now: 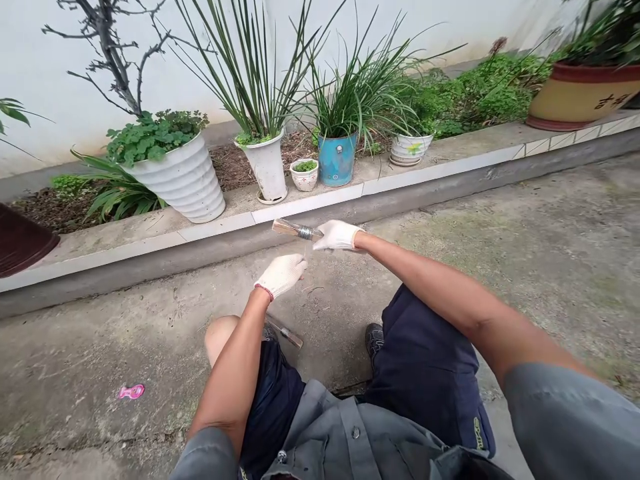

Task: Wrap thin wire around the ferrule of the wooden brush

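My right hand (pixel 337 236), in a white knit glove, grips one end of a short piece of wood (pixel 285 227). Thin metal wire (pixel 306 233) is wound in a band around the wood's middle. Below and to the left, my left hand (pixel 283 273), gloved the same way, is closed with its fingertips pinched. A fine strand seems to run from the wound band down to those fingertips; its end is hidden. Both hands are held out in front of my knees, above the concrete.
Another wooden piece (pixel 291 337) lies on the ground by my left shoe. A pink object (pixel 131 391) is on the concrete at left. Along the raised tiled ledge (pixel 310 208) stand a ribbed white pot (pixel 180 177), a tall white pot (pixel 265 167) and a blue bucket (pixel 337 160) with plants.
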### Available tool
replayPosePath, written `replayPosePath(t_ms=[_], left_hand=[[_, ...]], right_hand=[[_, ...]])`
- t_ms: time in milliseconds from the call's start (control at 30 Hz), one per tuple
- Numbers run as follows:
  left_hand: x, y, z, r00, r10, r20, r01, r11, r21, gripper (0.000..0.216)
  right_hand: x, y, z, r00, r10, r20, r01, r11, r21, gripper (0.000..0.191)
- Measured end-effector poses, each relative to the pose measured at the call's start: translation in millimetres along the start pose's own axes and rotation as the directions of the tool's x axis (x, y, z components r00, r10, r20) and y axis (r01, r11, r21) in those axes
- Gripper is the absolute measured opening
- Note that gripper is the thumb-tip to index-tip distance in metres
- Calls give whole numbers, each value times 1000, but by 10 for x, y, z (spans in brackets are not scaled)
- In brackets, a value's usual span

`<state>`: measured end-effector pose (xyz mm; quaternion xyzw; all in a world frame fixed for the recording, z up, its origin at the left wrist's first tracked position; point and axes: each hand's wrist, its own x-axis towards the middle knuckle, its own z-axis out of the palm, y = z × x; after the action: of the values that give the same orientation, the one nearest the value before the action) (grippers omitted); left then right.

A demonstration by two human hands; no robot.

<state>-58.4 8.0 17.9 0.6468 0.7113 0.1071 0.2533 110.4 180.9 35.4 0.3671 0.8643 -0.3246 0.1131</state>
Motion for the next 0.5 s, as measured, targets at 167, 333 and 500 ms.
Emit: replayPosePath(t_ms=[167, 333, 500], left_hand=[[66, -50, 2, 995, -22, 94, 22, 1000, 8, 33], [265, -159, -198, 978, 5, 207, -5, 1000, 1, 32], [429, -266, -396, 966, 56, 254, -51, 998, -26, 29]], right_hand=[[170, 46, 26, 995, 96, -27, -100, 960, -263, 53], [232, 60, 282, 984, 137, 117, -76, 905, -419, 51], [204, 122, 377, 931, 29, 363, 116, 922, -369, 43]])
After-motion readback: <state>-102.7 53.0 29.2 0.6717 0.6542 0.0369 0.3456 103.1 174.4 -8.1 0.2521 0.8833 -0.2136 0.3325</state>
